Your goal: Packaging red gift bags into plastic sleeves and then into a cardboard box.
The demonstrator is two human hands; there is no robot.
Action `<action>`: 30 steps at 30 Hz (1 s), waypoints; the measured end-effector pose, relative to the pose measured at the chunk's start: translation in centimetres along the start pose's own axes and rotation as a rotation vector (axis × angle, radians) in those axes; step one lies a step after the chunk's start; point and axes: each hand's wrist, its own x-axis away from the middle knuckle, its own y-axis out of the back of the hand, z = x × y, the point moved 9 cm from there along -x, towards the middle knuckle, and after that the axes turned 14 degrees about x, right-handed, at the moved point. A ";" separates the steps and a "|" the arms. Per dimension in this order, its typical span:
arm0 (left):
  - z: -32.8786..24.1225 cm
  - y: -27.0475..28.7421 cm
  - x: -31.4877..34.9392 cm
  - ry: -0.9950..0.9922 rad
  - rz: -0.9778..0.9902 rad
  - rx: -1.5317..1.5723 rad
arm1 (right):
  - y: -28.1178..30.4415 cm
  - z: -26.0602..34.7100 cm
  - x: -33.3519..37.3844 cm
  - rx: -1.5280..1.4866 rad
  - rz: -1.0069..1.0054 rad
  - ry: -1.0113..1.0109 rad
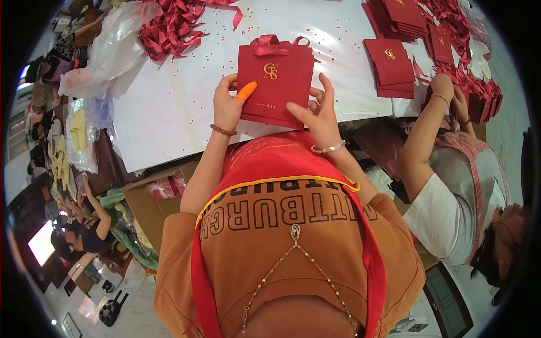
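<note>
A stack of several red paper gift bags [274, 84] with gold lettering stands upright just above the table's near edge, red ribbon handles [272, 46] at its top. My left hand [228, 104] grips the stack's left side, its thumb in an orange finger cot [247, 90] pressed on the front. At the right edge, my right hand [321, 114] has its fingers spread apart. Its thumb reaches across the front of the lower right corner; whether it touches the paper I cannot tell.
A white table [186, 107] carries red scraps and a heap of red ribbons [172, 28]. Clear plastic bags [107, 50] lie at left. More red gift bags [390, 62] are stacked at right, near a co-worker's arm [422, 135]. A cardboard box [152, 194] stands below the table edge.
</note>
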 end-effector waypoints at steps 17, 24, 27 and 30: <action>-0.3 -0.5 2.6 0.505 0.192 1.127 | -4.8 2.7 -2.4 -0.409 0.324 0.035; 2.1 7.9 1.2 0.320 -0.173 1.117 | -7.2 1.4 -3.0 -0.538 0.379 -0.068; -0.1 17.7 -0.4 0.156 -0.267 1.050 | -7.7 -0.2 -3.2 -0.553 0.423 -0.196; -0.1 29.0 0.4 0.029 -0.417 0.324 | -9.1 -0.7 -1.7 -0.461 0.496 -0.307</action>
